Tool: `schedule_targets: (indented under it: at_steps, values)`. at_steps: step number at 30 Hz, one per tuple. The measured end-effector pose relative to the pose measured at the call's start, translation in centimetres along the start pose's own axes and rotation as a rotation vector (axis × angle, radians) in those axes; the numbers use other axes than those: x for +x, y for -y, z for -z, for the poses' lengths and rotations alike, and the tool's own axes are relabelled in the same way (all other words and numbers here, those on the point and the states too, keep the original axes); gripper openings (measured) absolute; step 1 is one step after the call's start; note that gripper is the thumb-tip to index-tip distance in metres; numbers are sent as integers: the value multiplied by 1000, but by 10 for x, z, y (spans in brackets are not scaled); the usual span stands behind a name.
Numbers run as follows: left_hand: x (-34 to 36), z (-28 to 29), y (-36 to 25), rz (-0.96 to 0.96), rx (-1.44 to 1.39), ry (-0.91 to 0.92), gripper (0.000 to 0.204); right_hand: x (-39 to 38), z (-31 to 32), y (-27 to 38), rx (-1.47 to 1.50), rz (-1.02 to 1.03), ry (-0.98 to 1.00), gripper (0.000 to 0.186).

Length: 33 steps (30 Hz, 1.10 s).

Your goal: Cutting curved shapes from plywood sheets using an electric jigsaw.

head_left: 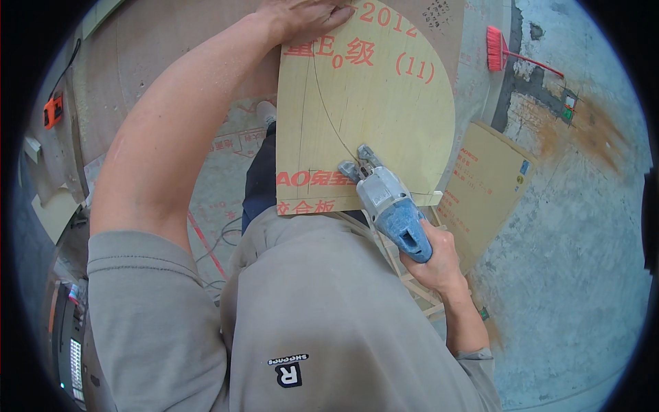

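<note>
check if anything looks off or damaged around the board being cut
Nothing looks broken. The plywood board has one rounded edge and a curved pencil line. The right hand holds a jigsaw on it; the left hand presses its far edge. A red broom lies on stained concrete floor.

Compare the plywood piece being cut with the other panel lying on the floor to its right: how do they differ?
The plywood piece has one rounded edge, whereas the floor panel has straight edges. The plywood piece is pinned at its far end by the left hand while the right hand holds a jigsaw on it; the floor panel lies untouched on the concrete floor. The plywood piece carries a drawn curved line; the floor panel shows none. Both are pale yellowish boards with red print.
</note>
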<state>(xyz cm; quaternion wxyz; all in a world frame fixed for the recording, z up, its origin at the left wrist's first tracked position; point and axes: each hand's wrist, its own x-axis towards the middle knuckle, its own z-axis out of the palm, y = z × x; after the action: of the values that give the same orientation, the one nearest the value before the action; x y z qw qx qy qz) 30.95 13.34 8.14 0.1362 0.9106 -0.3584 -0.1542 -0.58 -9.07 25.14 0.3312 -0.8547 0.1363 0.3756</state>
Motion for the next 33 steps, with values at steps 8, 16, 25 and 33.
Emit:
schedule_targets:
  at_steps: [8,16,25,33]
  values:
    - [20,-76,45,-82,-21,-253,52,-1,-9,-17,4,30,-25,22]
    - [-2,-8,2,3,9,-25,52,-2,-11,-7,15,39,-61,20]
    - [-1,-11,2,5,-22,-62,52,0,-10,1,42,30,-50,20]
    - [-3,-9,1,-8,13,-90,50,4,-14,7,55,57,-70,21]
